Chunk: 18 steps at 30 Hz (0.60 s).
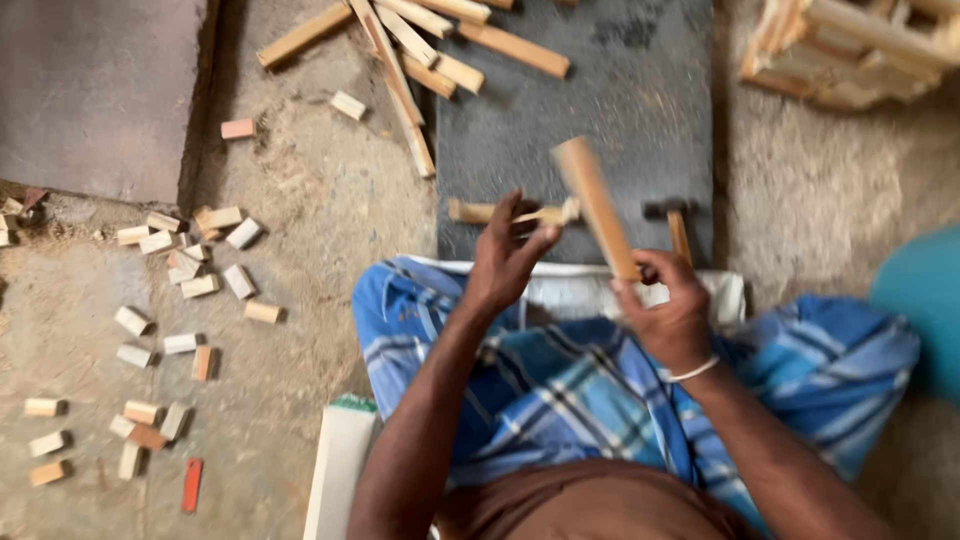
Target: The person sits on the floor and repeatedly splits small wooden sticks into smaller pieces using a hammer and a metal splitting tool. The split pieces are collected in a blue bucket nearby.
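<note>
A dark slab (640,110) lies flat on the sandy floor (330,210) straight ahead of the seated person, seemingly as a firm work surface within arm's reach, and a blue checked cloth (560,390) covers the lap just below it. At the top right stands a stack of wooden frames (850,50), blurred, so a count cannot be made. Across the slab's far edge lies a loose heap of slats (420,50), about eight, close enough to be drawn from. The right hand (670,310), with a white band at the wrist, is clamped around the lower end of a stick (595,205) that slants up and left over the slab, blurred as if mid-swing. The left hand (505,255) pinches a thin strip (515,212) between thumb and fingers, holding it level just above the slab, probably to steady it under the stick. One hammer (675,225) rests on the slab just beside the right hand, handle toward the lap, likely for an easy grab. A white board (340,465) leans by the left knee. Scattered on the floor to the left are small blocks (190,275), roughly thirty, mostly pale, seemingly left where they fell, and one orange piece (191,485) lies apart from them near the bottom edge
</note>
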Tool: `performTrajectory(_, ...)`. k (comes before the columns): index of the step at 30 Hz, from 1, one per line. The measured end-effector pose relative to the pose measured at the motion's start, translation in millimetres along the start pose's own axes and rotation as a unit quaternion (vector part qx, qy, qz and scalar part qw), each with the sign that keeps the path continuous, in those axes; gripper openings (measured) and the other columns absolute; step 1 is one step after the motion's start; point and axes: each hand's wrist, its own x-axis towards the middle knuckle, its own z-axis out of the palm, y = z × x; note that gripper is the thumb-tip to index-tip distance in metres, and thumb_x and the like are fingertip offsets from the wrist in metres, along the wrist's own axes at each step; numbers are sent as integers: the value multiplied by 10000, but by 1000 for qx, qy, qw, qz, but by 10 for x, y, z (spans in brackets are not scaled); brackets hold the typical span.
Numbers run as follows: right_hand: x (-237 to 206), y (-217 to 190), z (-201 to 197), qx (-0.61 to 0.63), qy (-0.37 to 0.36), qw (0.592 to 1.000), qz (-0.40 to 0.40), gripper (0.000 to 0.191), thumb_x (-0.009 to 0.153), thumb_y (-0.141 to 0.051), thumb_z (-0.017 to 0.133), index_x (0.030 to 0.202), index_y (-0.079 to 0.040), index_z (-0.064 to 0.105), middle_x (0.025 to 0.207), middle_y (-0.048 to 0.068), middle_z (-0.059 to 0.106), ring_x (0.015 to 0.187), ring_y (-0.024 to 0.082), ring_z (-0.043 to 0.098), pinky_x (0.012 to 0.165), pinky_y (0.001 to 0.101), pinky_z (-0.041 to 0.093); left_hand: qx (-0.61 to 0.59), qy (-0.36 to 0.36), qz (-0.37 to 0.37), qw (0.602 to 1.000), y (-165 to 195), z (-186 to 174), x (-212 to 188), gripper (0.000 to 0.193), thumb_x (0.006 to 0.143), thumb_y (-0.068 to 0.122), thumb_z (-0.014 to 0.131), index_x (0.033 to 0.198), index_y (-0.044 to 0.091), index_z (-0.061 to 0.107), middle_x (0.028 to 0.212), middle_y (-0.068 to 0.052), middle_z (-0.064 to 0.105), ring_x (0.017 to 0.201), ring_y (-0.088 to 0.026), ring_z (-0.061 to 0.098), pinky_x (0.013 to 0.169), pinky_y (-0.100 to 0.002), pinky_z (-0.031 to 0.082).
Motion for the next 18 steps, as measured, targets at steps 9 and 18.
performTrajectory(9,-594,91,-415,-158,-32,986,-52,390,845,-152,829,1165,-54,629,1210,166,632,1118,400,603,978,526,479,135,50,112,983,49,201,86,516,990,271,678,1448,89,527,1211,-161,706,1042,-192,681,851,-356,618)
performTrajectory(18,-572,897,-293,261,-40,927,265,676,829,-7,740,1443,-19,459,1293,152,600,1111,220,613,936,350,528,458,-168,180,854,379,142,687,545,807,474,823,1272,223,694,1144,-69,754,1018,-284,685,844,-451,562)
